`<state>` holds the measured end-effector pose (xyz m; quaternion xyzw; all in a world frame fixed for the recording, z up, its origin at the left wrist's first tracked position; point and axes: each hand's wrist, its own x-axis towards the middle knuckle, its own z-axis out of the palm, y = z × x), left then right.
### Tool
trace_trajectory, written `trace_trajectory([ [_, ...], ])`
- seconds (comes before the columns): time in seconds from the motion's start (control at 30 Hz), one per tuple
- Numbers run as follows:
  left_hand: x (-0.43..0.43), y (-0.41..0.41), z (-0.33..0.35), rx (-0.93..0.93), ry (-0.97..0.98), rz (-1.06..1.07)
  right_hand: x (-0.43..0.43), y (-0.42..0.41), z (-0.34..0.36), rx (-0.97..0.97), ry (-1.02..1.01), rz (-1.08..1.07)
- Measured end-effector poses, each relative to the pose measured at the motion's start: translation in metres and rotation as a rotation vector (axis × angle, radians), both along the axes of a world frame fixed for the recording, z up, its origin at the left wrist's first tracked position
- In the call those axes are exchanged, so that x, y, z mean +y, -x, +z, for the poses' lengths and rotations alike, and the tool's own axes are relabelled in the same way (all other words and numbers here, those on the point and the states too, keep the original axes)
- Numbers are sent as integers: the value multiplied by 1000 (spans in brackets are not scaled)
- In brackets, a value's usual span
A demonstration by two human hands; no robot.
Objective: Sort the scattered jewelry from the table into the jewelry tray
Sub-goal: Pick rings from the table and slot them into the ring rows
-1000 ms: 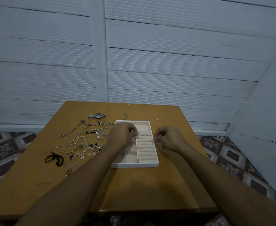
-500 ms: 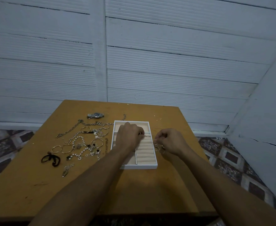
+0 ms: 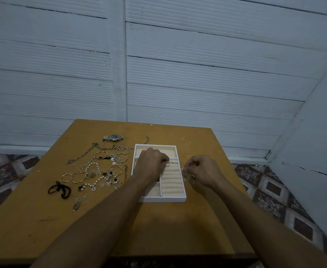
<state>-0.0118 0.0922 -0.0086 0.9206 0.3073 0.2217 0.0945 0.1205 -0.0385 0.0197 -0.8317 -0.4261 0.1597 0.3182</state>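
Centrally, the left hand (image 3: 151,164), fingers curled, pinches a small ring (image 3: 170,163) over the jewelry tray (image 3: 164,199), the right hand (image 3: 204,170) curls above loose rings (image 3: 188,177) just right of it, its hold impossible to tell, and scattered jewelry (image 3: 97,171) lies at left centre.

Left arm: the bare left forearm (image 3: 100,219) reaches forward from the lower left, angled inward, with the wrist straight.
Left hand: the left hand (image 3: 151,163) is held knuckles up with its fingers curled down, and the fingertips pinch a small ring (image 3: 170,163).
Right arm: the bare right forearm (image 3: 255,219) comes in from the lower right, angled inward.
Right hand: the right hand (image 3: 203,169) has the back of the hand up and its fingers curled, thumb meeting forefinger. From here it's too small to tell whether anything sits between them.
Spacing: the hands are near each other and not touching.
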Motion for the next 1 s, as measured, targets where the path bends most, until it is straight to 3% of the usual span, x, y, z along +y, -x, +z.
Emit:
trace_trajectory([
  [0.3,-2,-3,-4,-12,-20,0,-4,-5,-3,-7,2,-12],
  [0.7,-8,1,-4,169,-231,-101,-4,-6,-3,-4,-9,-6],
  [1.0,-10,6,-5,109,-186,-96,13,-4,-8,-71,-6,-50],
])
